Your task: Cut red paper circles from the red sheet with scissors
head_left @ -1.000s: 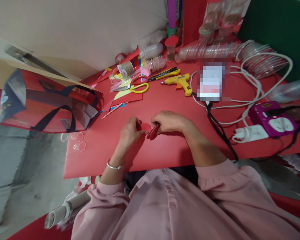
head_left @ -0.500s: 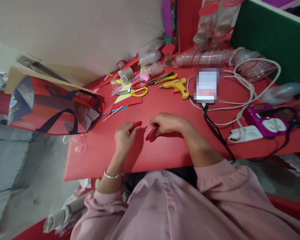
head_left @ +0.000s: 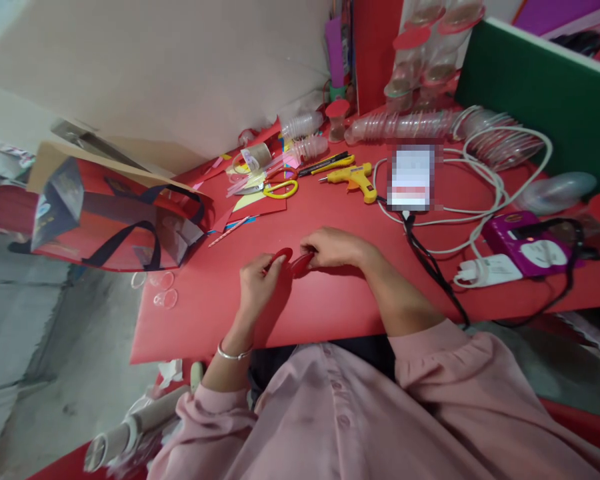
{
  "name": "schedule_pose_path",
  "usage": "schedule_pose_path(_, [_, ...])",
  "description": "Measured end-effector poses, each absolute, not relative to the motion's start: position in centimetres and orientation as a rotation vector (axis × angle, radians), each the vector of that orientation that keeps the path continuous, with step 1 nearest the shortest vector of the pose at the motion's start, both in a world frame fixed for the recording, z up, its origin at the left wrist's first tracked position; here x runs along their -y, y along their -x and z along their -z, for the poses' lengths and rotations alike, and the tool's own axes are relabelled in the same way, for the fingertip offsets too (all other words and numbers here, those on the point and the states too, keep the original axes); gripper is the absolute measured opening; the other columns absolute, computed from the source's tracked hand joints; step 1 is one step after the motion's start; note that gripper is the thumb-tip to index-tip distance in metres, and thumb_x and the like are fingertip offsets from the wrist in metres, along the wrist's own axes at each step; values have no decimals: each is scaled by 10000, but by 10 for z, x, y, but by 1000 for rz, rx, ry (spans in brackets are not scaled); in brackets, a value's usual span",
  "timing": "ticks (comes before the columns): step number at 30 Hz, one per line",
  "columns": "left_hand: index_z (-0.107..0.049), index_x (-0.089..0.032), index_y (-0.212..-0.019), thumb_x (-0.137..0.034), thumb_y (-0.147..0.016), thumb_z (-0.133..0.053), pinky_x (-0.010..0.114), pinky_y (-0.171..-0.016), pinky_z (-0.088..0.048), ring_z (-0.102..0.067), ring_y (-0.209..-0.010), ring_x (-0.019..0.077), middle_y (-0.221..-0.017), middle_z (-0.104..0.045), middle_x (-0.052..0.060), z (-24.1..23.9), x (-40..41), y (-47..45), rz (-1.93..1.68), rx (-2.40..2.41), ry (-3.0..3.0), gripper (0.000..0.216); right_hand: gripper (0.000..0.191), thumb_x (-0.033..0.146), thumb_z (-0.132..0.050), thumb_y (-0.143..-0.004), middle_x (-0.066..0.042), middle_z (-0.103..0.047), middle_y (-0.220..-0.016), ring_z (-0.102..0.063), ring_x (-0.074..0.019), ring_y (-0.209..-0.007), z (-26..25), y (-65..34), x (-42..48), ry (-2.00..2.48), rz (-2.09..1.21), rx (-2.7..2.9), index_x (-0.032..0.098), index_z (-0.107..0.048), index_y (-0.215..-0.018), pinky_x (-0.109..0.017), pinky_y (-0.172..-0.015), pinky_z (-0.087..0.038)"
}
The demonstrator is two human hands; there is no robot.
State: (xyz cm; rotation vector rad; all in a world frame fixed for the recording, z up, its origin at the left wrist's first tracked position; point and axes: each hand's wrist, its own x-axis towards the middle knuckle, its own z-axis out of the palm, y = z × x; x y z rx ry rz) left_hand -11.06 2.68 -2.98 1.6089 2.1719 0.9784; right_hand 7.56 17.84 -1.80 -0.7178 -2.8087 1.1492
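Both my hands rest near the front middle of a red table (head_left: 330, 313). My left hand (head_left: 257, 283) pinches a small red round disc (head_left: 281, 255) by its edge. My right hand (head_left: 333, 247) is closed on another red round piece (head_left: 300, 265), which pokes out toward the left hand. The two red pieces nearly touch. A silver bangle (head_left: 234, 353) sits on my left wrist.
A yellow glue gun (head_left: 356, 179), yellow-handled scissors (head_left: 275, 187), paper scraps and stacked clear plastic cups (head_left: 400, 123) lie at the back. White cables (head_left: 485, 180), a power strip (head_left: 485, 270) and a purple device (head_left: 530, 243) fill the right. A red bag (head_left: 115, 213) hangs at the left.
My left hand pulled its red disc away leftward, then brought it back close to the piece in my right hand. The view has shifted slightly.
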Motion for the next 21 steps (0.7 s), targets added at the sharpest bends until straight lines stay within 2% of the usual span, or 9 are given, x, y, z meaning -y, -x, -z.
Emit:
schedule_pose_path(2, [-726, -217, -749, -451, -982, -592, 310, -718, -470, -588, -714, 179, -758, -679, 35, 26, -33, 105, -1028, -2114, -1596, 356, 227, 370, -812, -770, 7, -694, -734, -550, -135, -654, 17, -77, -179, 730, -1161, 2731, 197, -664, -769, -269, -584, -277])
schedule_pose_path(5, [-770, -226, -866, -474, -980, -584, 319, -811, -500, -634, -832, 206, -866, -712, 54, 23, -48, 97, -1113, -1936, -1527, 331, 126, 299, -761, -800, -5, -725, -798, -575, -141, -697, 15, -81, -183, 770, -1130, 2631, 195, -693, -822, -263, -606, -298])
schedule_pose_path(8, [-779, -212, -929, -510, -958, -597, 315, -769, -524, -625, -788, 200, -818, -684, 41, 26, -69, 92, -1198, -1820, -1356, 350, 39, 186, -692, -801, -19, -741, -835, -586, -142, -717, 13, -88, -189, 860, -1064, 2550, 186, -694, -840, -260, -629, -313])
schedule_pose_path(11, [-777, -197, -984, -439, -930, -620, 316, -757, -549, -634, -779, 188, -865, -708, 42, 29, -92, 92, -1242, -1746, -1277, 294, 91, 141, -652, -795, -29, -756, -877, -600, -148, -738, 13, -94, -195, 959, -1019, 2463, 187, -696, -861, -259, -642, -326])
schedule_pose_path(15, [-784, -177, -1042, -254, -827, -595, 325, -770, -575, -693, -859, 205, -1010, -768, 85, 33, -116, 95, -1186, -1642, -1176, 296, 125, 198, -679, -816, -46, -770, -933, -625, -177, -783, 19, -97, -202, 1135, -992, 2445, 206, -719, -933, -269, -644, -338])
schedule_pose_path(21, [-756, -145, -986, -279, -809, -577, 315, -668, -574, -685, -762, 197, -951, -762, 102, 42, -127, 90, -1224, -1581, -952, 285, 279, 239, -742, -853, -93, -775, -1070, -680, -216, -911, 25, -93, -202, 1239, -1026, 2389, 192, -697, -1124, -276, -721, -417])
